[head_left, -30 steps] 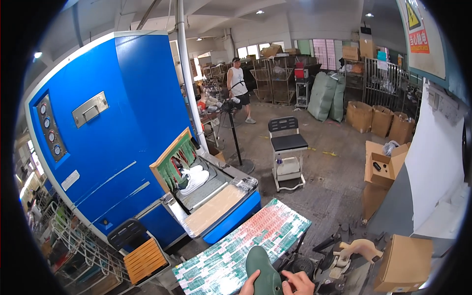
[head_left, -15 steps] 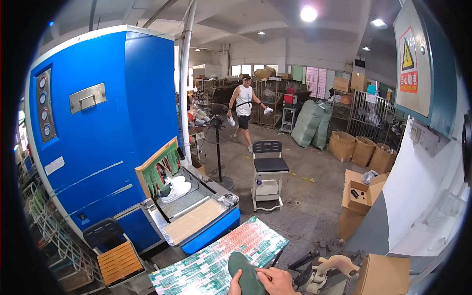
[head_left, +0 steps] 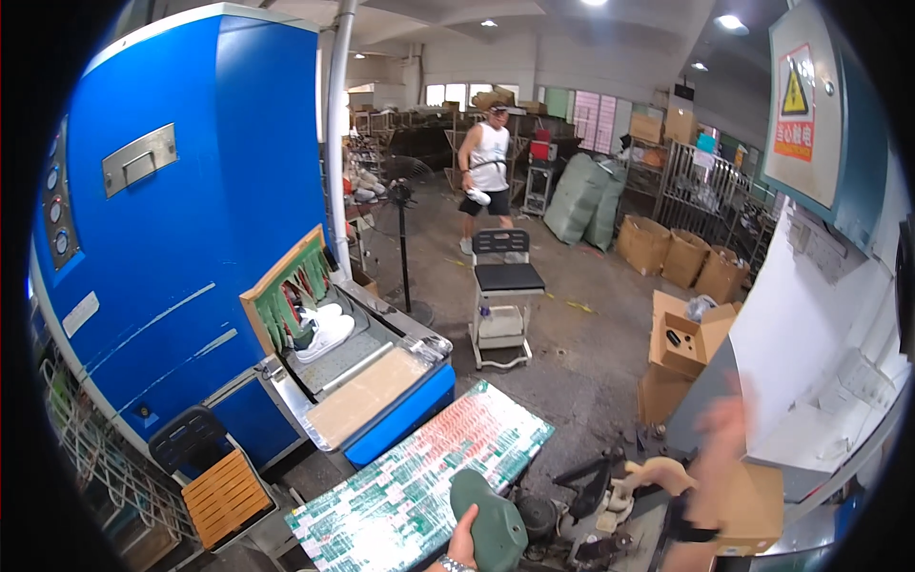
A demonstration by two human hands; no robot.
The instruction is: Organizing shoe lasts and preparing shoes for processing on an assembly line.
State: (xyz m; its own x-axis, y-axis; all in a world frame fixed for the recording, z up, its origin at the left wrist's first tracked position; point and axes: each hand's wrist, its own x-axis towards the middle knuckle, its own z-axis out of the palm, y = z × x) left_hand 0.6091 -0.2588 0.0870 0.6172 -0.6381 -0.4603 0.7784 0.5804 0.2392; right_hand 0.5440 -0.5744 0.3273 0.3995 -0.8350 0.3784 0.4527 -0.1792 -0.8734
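A dark green shoe last (head_left: 488, 524) is gripped in my left hand (head_left: 463, 540), its rounded toe pointing away from me over the near part of the patterned table (head_left: 381, 520). Fingers of this hand are partly hidden beneath the last; the thumb lies along its side. Off to the right, my right hand (head_left: 721, 434) is raised in front of the white wall panel, above a cardboard box (head_left: 753, 510). Motion smears its fingers, so what they do is unclear. A dark band circles the right wrist.
A blue machine (head_left: 257, 124) rises at the left, white shoes (head_left: 326, 336) on its tray. Beyond the table stands a black-seated chair (head_left: 508, 276); a wooden-slat chair (head_left: 226, 496) is at left. Another person (head_left: 490, 157) walks holding a white shoe. An open carton (head_left: 691, 334) sits right.
My right hand has left the shoe last and swung up to the right. The left hand keeps the last. The other person has come closer, and the view has tilted down.
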